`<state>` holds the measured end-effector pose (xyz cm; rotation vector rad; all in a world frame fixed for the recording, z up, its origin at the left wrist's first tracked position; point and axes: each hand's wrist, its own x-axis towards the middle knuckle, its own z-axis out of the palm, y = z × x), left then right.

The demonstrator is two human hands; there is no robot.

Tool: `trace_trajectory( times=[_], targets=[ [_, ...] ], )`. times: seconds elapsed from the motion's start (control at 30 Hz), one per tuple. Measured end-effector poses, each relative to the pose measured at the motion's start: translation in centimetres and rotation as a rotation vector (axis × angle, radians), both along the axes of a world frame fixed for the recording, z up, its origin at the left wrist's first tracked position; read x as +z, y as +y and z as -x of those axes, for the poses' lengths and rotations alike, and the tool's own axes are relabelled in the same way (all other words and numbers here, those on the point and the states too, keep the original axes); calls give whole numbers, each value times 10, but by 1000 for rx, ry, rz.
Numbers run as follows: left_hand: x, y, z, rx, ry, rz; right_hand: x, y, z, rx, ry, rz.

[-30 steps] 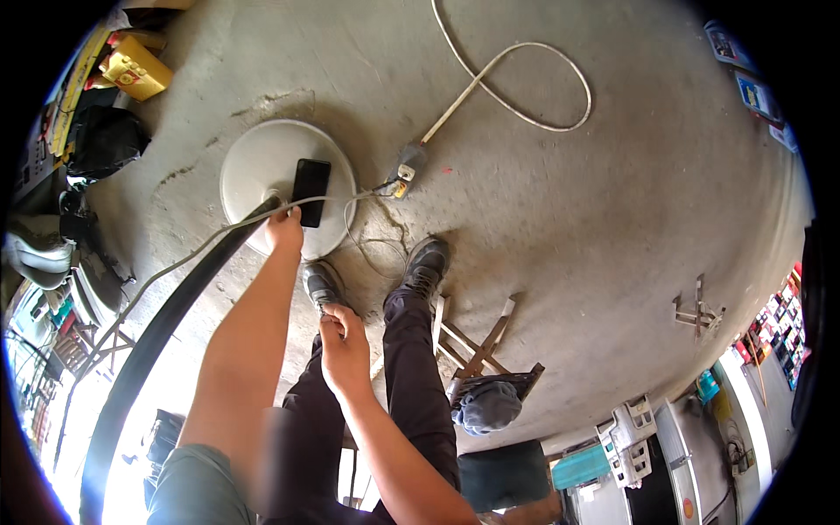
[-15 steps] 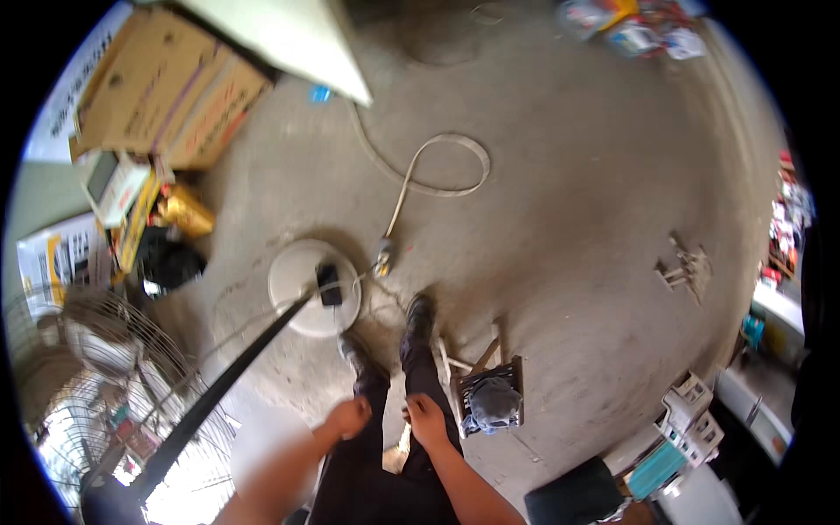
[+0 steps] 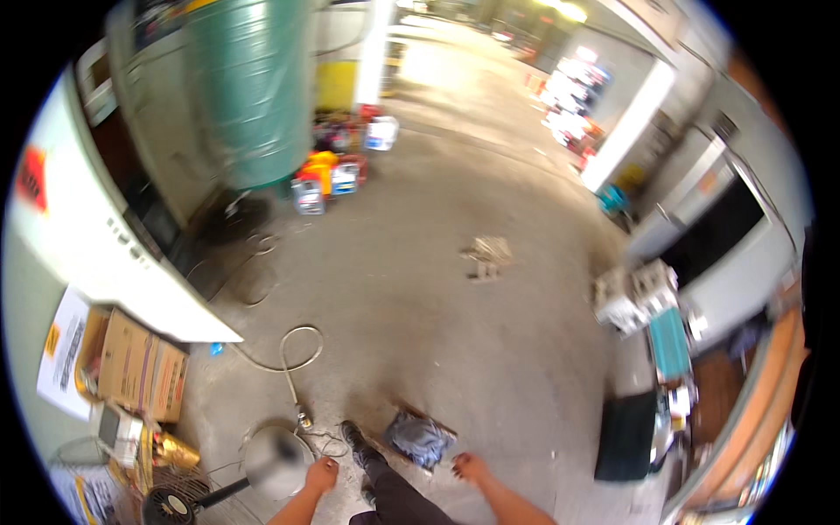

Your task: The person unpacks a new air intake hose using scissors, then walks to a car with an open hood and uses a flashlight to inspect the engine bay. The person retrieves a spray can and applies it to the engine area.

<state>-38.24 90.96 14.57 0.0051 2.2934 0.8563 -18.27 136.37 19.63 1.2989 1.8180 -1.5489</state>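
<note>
My left hand (image 3: 322, 474), fingers curled, is beside the round fan base (image 3: 267, 465); whether it holds anything is unclear. A dark pole (image 3: 219, 493) runs from the base toward the lower left, with a blurred dark patch on the base. My right hand (image 3: 470, 466) hangs with loosely parted fingers near a small stool with dark cloth (image 3: 418, 437) on it. A power strip (image 3: 304, 417) on a looped cable lies just beyond the base, near my shoe (image 3: 354, 437).
Cardboard boxes (image 3: 140, 367) and a white panel (image 3: 105, 245) line the left. A green tank (image 3: 249, 96) stands behind coloured containers (image 3: 319, 175). A wooden object (image 3: 486, 254) lies mid-floor. Grey machinery (image 3: 634, 293), a teal item (image 3: 667, 341) and a metal cabinet (image 3: 691, 227) line the right.
The view has swung upward, showing the room ahead. My left hand has left the pole by the base and both hands have moved apart, the right beside the stool.
</note>
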Motion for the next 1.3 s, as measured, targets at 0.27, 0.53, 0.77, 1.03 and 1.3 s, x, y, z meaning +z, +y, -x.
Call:
trace_trajectory(
  times=[0.27,0.53,0.77,1.03,1.3],
  targets=[
    [100,15,-90,-93,-206,-235,81,56,-341,-728,-174,-335],
    [117,39,-204,-551,-458,-13,9,-118,-560,-541,-405,-27],
    [145,74,-157,-867,-306,163,25,-202,-549,-485,-219,233],
    [193,327,-314,-1258,-79,57,177,-203,-754,-435,-69,-486],
    [215,376,-602,-1891,-59,-86,459,-462,-977,-784,-196,-646]
  ],
)
